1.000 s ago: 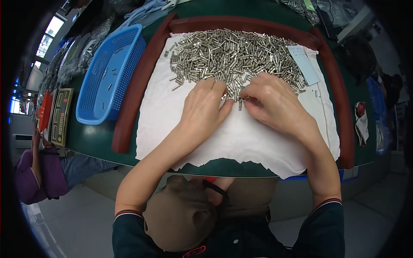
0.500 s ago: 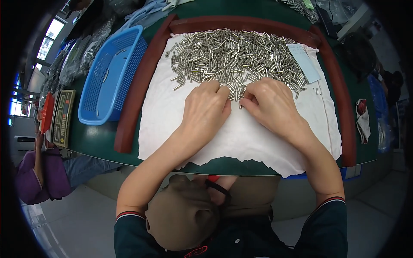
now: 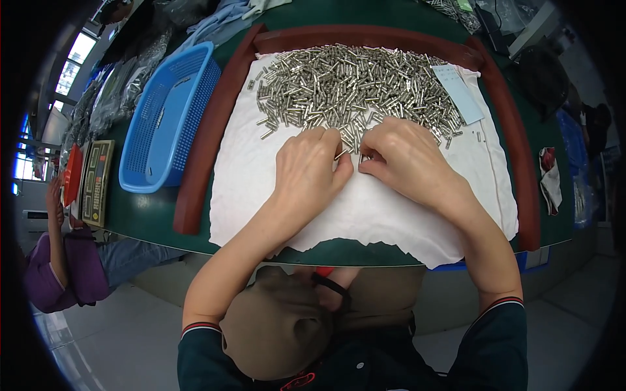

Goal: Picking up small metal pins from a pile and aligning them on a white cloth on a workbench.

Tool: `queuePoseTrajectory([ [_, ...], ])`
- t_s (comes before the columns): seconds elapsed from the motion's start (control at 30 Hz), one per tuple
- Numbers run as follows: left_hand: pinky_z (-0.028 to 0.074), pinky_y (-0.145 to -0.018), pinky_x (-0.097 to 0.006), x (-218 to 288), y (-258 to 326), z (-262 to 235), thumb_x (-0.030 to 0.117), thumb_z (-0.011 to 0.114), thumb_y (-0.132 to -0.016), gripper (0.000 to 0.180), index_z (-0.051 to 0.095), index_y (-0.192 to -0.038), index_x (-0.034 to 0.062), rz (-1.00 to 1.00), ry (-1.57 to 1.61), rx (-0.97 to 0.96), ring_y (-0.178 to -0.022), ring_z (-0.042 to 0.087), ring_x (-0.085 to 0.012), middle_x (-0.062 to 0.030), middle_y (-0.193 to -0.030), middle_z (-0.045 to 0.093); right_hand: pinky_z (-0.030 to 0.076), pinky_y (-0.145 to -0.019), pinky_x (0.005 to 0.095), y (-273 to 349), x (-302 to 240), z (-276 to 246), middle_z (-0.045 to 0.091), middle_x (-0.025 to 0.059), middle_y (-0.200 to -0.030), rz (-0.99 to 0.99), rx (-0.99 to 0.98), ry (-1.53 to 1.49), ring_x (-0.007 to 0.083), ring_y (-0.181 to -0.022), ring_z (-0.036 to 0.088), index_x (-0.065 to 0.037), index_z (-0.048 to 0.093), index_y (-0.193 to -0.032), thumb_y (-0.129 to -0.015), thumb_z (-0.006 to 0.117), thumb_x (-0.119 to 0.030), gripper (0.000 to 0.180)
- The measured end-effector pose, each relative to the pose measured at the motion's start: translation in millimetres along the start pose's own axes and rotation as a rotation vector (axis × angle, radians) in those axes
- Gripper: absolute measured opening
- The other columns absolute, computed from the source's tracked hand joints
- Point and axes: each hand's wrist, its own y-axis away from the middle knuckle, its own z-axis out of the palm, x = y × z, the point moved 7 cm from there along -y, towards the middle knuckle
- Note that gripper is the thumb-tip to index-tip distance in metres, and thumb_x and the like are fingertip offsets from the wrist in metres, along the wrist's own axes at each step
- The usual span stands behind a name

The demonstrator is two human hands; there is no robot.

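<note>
I judge the metal pins (image 3: pixel 352 85) at 12 o'clock light, stiff, slippery, best taken mid-length; left hand (image 3: pixel 305 166) and right hand (image 3: pixel 405 155) curl inward, grip unclear to me.

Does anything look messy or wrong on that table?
The white cloth has a ragged near edge instead of a straight one. A few metal pieces lie apart from the big pile, one near the pale blue slip.
</note>
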Motion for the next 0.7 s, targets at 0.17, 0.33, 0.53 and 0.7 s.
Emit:
queuePoseTrajectory([
  [0.17, 0.046, -0.063, -0.047, -3, 3, 0, 0.013, 0.066, -0.075, 0.014, 0.057, -0.073, 0.0018, -0.038, 0.074, -0.032, -0.069, 0.061, -0.0347, -0.0156, -0.069, 0.061, 0.050, -0.076, 0.0421, 3, 4, 0, 0.065, 0.0131, -0.079, -0.022, -0.024, -0.034, 0.0312, -0.084, 0.062, 0.000, 0.068, -0.083, -0.071, 0.070, -0.009, 0.014],
  [0.33, 0.046, -0.063, -0.047, -3, 3, 2, 0.013, 0.066, -0.076, 0.016, 0.056, -0.072, 0.0019, -0.066, 0.083, -0.049, -0.069, 0.060, -0.0348, -0.0152, -0.070, 0.061, 0.049, -0.078, 0.0419, 1, 4, 3, 0.065, 0.0122, -0.083, -0.074, -0.014, -0.004, 0.0299, -0.090, 0.061, -0.001, 0.068, -0.085, -0.073, 0.070, -0.009, 0.014],
  [0.53, 0.046, -0.057, -0.036, -3, 7, 5, 0.012, 0.069, -0.075, 0.014, 0.061, -0.078, 0.0007, -0.014, 0.247, -0.075, -0.058, 0.057, -0.0234, -0.0098, -0.066, 0.058, 0.048, -0.076, 0.0424, 0, 5, 3, 0.063, 0.0119, -0.082, -0.073, 0.026, -0.037, 0.0303, -0.088, 0.060, -0.001, 0.066, -0.083, -0.073, 0.070, -0.011, 0.015],
  [0.7, 0.046, -0.061, -0.032, -13, 10, 1, 0.010, 0.070, -0.073, 0.016, 0.063, -0.084, 0.0013, -0.042, 0.321, -0.107, -0.064, 0.054, -0.0192, -0.0074, -0.070, 0.057, 0.047, -0.074, 0.0415, 0, 2, 2, 0.062, 0.0105, -0.079, -0.101, 0.029, -0.037, 0.0292, -0.085, 0.058, -0.001, 0.065, -0.082, -0.072, 0.071, -0.012, 0.016],
])
